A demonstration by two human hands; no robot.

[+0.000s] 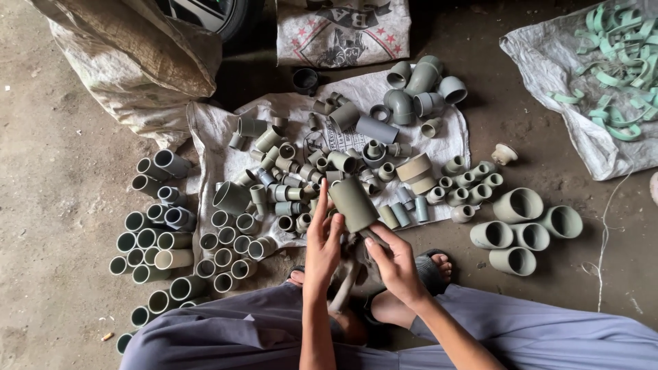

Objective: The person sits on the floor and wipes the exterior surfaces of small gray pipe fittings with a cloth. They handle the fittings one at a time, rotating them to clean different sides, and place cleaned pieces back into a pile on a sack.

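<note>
Dusty concrete floor (62,205) lies under a seated person whose left hand (322,243) is closed around the lower end of a grey-green pipe sleeve (354,203), holding it tilted just above the feet. The right hand (396,264), fingers curled, grips a thin dark tool (373,238) that touches the sleeve's base. Just beyond, a white woven sack (452,140) is spread flat, strewn with small pipe fittings (295,185). Upright couplings (164,240) cluster to the left, larger sockets (524,229) to the right.
</note>
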